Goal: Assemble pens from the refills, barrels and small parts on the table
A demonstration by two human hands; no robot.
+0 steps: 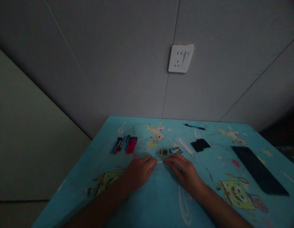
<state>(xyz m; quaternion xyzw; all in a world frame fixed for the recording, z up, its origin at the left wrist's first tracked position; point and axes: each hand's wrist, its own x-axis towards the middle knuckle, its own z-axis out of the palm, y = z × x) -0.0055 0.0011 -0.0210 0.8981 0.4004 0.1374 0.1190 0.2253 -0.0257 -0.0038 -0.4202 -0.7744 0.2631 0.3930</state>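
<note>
My left hand point(139, 170) and my right hand point(182, 168) rest on a turquoise cartoon-printed table point(161, 202). Their fingertips meet around a thin white refill point(160, 162), each hand pinching one end. Just beyond the fingers lie a few small dark pen parts point(164, 152). A row of red and blue pen barrels point(124, 144) lies to the far left of my hands. A bundle of thin white refills point(185, 146) lies to the far right, beside a black heap of small parts point(200, 144).
A black flat phone-like slab point(259, 169) lies at the right. A blue pen point(194, 127) sits near the table's back edge. A white wall socket with a switch point(180, 58) is on the grey wall behind the table.
</note>
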